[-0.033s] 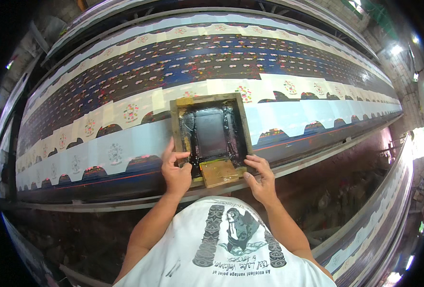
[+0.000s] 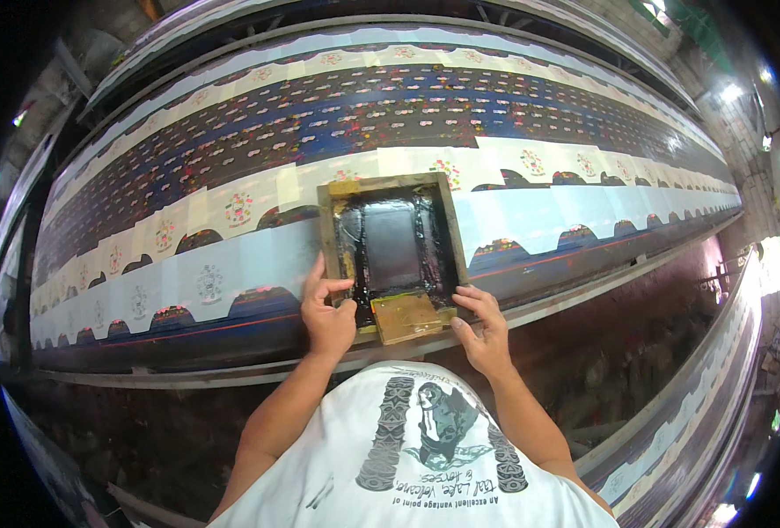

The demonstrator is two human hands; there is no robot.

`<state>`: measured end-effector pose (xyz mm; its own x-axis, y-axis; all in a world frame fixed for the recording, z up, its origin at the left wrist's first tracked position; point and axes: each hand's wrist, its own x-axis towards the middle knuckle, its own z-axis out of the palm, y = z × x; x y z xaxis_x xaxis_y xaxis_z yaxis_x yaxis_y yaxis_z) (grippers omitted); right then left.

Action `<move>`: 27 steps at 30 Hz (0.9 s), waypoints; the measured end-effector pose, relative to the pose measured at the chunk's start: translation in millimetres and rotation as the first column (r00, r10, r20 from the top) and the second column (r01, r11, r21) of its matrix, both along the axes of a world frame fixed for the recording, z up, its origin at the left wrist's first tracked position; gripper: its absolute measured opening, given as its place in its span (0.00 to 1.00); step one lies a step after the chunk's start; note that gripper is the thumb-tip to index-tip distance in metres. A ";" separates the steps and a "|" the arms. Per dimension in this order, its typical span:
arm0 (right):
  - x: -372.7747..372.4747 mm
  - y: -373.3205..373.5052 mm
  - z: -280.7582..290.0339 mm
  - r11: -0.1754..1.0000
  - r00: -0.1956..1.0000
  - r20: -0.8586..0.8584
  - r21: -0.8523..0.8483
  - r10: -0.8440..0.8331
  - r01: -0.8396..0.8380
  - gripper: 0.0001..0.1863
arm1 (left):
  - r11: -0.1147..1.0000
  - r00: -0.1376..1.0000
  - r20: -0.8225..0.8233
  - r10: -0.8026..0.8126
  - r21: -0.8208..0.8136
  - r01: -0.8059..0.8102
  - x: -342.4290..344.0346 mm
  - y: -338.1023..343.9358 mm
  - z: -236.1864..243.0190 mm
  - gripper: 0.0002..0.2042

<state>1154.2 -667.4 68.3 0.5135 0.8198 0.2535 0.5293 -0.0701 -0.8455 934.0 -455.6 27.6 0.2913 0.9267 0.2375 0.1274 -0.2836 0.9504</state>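
One white shirt (image 2: 381, 493) with a printed design fills the near side, and two bare forearms reach out past it. The left hand (image 2: 328, 317) is closed on the near left corner of one wooden frame (image 2: 390, 185), its index finger bent over the side bar. The right hand (image 2: 482, 330) grips the same frame at the near right corner, fingers along the outer side and thumb by the near bar. The frame is above the near edge of a long dark table (image 2: 275, 128) and surrounds one dark panel (image 2: 392, 242). One wooden block (image 2: 406, 319) sits at its near end, between the two hands.

Beyond the hands runs one row of light blue pieces (image 2: 574, 207), with four grey prints readable left of the frame; toward the curved rim the count is hard to tell. Behind it lies one row of cream pieces (image 2: 517, 158), at least four colourful prints showing on the left. Past the patterned middle come two more rows, one cream and one light blue. Farthest right, one bright light (image 2: 730, 91) shines before a block wall (image 2: 742, 132).
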 end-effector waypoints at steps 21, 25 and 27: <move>83.7 5.8 39.8 0.902 0.783 0.456 -0.136 0.424 -0.409 0.24 | 0.992 1.000 0.000 0.018 -0.125 -0.018 97.9 -34.1 -32.3 0.13; 88.6 25.3 49.1 0.809 0.641 0.496 -0.318 0.586 -0.494 0.25 | 0.989 1.000 -0.010 0.019 -0.145 -0.020 97.1 -29.7 -43.2 0.16; 99.5 35.7 56.6 0.757 0.598 0.465 -0.407 0.653 -0.510 0.24 | 0.990 0.992 -0.122 0.016 -0.139 -0.034 98.1 -32.1 -29.2 0.25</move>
<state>1253.7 -631.7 125.0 -0.2679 0.9578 0.1042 0.8749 0.2872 -0.3901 1032.1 -487.7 -1.6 0.2862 0.9557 0.0686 0.2488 -0.1432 0.9579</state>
